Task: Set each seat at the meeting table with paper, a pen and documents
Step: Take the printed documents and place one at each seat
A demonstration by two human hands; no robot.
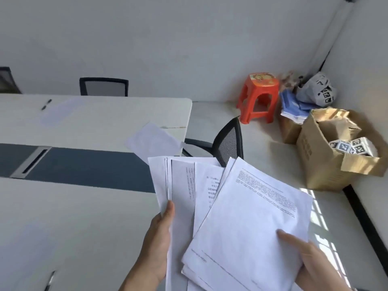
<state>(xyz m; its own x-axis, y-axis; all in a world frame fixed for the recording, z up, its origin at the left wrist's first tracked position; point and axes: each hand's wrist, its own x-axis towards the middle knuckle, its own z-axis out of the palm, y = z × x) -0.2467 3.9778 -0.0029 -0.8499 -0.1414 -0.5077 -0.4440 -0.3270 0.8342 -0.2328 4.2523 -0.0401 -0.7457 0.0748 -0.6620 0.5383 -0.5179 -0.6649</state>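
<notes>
The left hand (161, 234) pinches the fanned documents (189, 196) off the table's (63, 217) near-right corner while the right hand (310, 261) grips a top sheaf (252, 217), light, floppy, best held edgewise.

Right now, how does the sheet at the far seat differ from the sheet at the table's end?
The far sheet lies wholly on the table, near the chair, with a pen beside it. The end sheet sits askew, one corner past the table's edge, and no pen shows by it. The far sheet looks fainter against the tabletop. Both are single white sheets lying flat, untouched by either hand.
</notes>
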